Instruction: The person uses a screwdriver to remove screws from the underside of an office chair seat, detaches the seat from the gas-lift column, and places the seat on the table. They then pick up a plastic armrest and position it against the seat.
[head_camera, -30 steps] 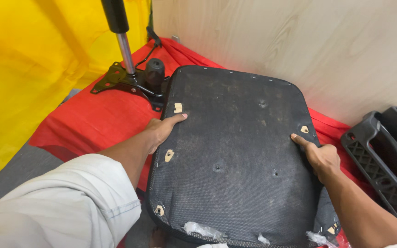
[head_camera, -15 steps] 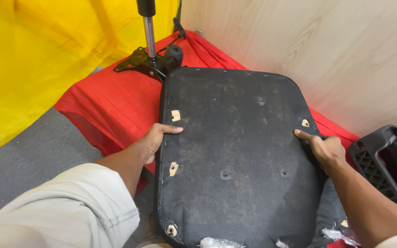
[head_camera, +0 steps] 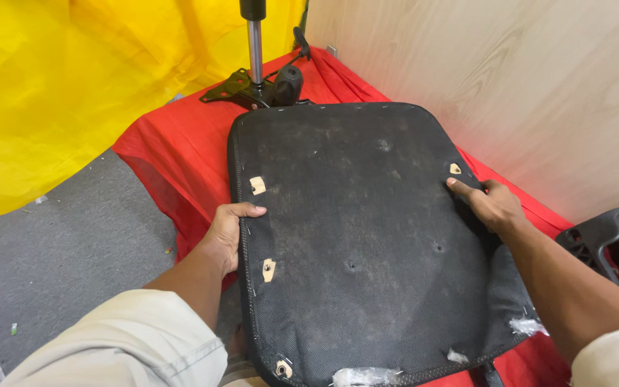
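Head view: the left hand [head_camera: 229,228] grips the left edge of the black seat cushion [head_camera: 367,236], fingers curled round it (thumb on top), while the right hand [head_camera: 487,204] clasps the right edge. The cushion lies underside up on red cloth [head_camera: 180,158]; beyond stands a metal chair mechanism [head_camera: 256,82].

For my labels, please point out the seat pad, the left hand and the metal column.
seat pad [head_camera: 367,236]: head view, middle of black underside.
left hand [head_camera: 229,231]: head view, back of hand.
metal column [head_camera: 255,50]: head view, shiny shaft.
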